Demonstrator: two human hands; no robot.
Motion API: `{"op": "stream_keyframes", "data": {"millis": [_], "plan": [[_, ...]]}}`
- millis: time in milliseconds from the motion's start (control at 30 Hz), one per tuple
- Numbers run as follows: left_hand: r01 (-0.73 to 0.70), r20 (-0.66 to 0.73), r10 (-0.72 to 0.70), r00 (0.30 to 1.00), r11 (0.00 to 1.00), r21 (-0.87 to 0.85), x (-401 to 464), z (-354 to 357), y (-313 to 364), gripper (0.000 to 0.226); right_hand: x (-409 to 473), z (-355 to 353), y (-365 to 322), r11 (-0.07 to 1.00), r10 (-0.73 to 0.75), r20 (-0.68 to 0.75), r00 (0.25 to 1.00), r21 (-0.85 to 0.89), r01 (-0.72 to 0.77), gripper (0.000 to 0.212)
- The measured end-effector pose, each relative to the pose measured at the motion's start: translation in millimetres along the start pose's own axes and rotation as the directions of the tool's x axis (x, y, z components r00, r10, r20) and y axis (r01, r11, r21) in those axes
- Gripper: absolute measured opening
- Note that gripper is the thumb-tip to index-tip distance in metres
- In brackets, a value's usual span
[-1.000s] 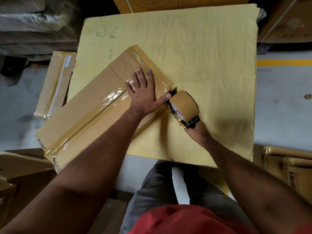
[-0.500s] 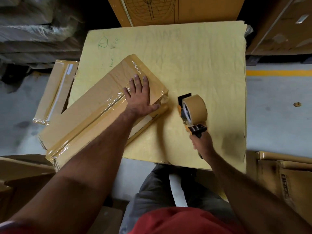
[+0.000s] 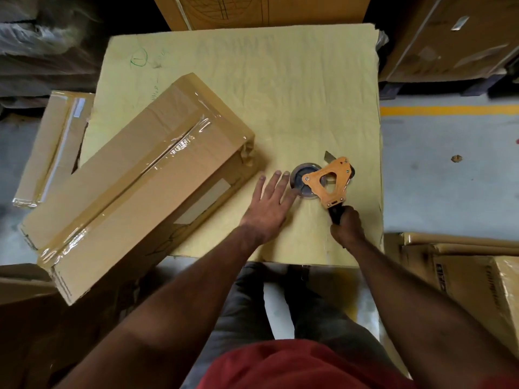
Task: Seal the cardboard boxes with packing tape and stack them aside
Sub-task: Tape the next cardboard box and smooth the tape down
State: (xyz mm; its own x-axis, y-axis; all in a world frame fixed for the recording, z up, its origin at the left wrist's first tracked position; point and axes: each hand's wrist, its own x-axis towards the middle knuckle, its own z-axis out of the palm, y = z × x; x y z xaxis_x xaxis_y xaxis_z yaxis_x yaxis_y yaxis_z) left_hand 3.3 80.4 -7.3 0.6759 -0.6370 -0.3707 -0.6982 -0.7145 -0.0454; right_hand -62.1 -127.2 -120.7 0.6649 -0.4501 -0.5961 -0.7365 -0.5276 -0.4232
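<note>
A long flat cardboard box [image 3: 134, 175] lies diagonally on the yellow table top [image 3: 280, 88], its seam covered with clear tape. The box's lower left end hangs past the table edge. My left hand [image 3: 269, 200] is off the box, fingers straight, flat over the table just right of the box, fingertips near the tape roll. An orange tape dispenser [image 3: 325, 181] lies on its side on the table. My right hand [image 3: 346, 228] grips its black handle.
A taped flat box [image 3: 53, 144] sits low at the left of the table. More cartons [image 3: 460, 273] stand at the lower right, and large boxes [image 3: 264, 9] line the back. Grey floor with a yellow line [image 3: 449, 110] runs along the right.
My left hand left the box top and moved right onto the table. My right hand turned the dispenser from upright to flat on its side, further from the box.
</note>
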Motion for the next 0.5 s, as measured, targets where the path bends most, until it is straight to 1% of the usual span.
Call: {"op": "stream_keyframes", "data": {"millis": [100, 133, 167, 200, 267, 300, 333, 400, 433, 467, 500], "plan": [[0.050, -0.001, -0.050, 0.999, 0.997, -0.052, 0.8, -1.6, -5.2, 0.069, -6.3, -3.1, -1.0, 0.993, -0.016, 0.025, 1.000, -0.116, 0.019, 0.046], [0.066, -0.007, -0.066, 0.998, 0.996, -0.064, 0.1, -2.2, -8.7, 0.068, -11.2, -4.4, -2.8, 0.984, -0.028, 0.004, 1.000, -0.173, 0.029, 0.045], [0.078, -0.023, -0.080, 0.997, 0.994, -0.076, -1.4, -3.7, -12.9, 0.067, -18.0, -6.4, -6.9, 0.975, -0.048, -0.056, 0.997, -0.221, 0.034, 0.042], [0.085, -0.056, -0.090, 0.994, 0.992, -0.092, -3.5, -5.8, -17.7, 0.066, -24.9, -8.2, -12.8, 0.970, -0.073, -0.151, 0.986, -0.242, 0.034, 0.038], [0.091, -0.178, -0.112, 0.978, 0.989, -0.120, -9.6, -11.9, -28.8, 0.063, -38.6, -11.2, -30.4, 0.974, -0.123, -0.337, 0.933, -0.221, 0.049, 0.032], [0.104, -0.245, -0.130, 0.961, 0.988, -0.118, -12.9, -14.9, -35.2, 0.062, -44.5, -12.6, -42.7, 0.977, -0.151, -0.397, 0.905, -0.200, 0.075, 0.031], [0.133, -0.301, -0.162, 0.940, 0.984, -0.115, -16.1, -18.0, -42.5, 0.064, -48.3, -12.9, -56.6, 0.978, -0.180, -0.431, 0.884, -0.171, 0.116, 0.031], [0.238, -0.358, -0.274, 0.893, 0.961, -0.143, -21.1, -24.6, -59.4, 0.072, -51.2, -9.0, -89.4, 0.966, -0.251, -0.421, 0.872, -0.060, 0.250, 0.033], [0.304, -0.355, -0.347, 0.868, 0.937, -0.171, -22.2, -27.9, -69.1, 0.077, -51.9, -5.1, -107.4, 0.942, -0.293, -0.393, 0.871, 0.038, 0.334, 0.033], [0.371, -0.329, -0.415, 0.848, 0.909, -0.190, -22.7, -29.9, -79.8, 0.084, -54.8, -1.7, -126.7, 0.898, -0.326, -0.349, 0.879, 0.177, 0.403, 0.033], [0.433, -0.286, -0.471, 0.834, 0.881, -0.189, -22.5, -31.1, -91.5, 0.092, -59.8, 1.4, -147.1, 0.839, -0.330, -0.284, 0.900, 0.349, 0.418, 0.034]]}}
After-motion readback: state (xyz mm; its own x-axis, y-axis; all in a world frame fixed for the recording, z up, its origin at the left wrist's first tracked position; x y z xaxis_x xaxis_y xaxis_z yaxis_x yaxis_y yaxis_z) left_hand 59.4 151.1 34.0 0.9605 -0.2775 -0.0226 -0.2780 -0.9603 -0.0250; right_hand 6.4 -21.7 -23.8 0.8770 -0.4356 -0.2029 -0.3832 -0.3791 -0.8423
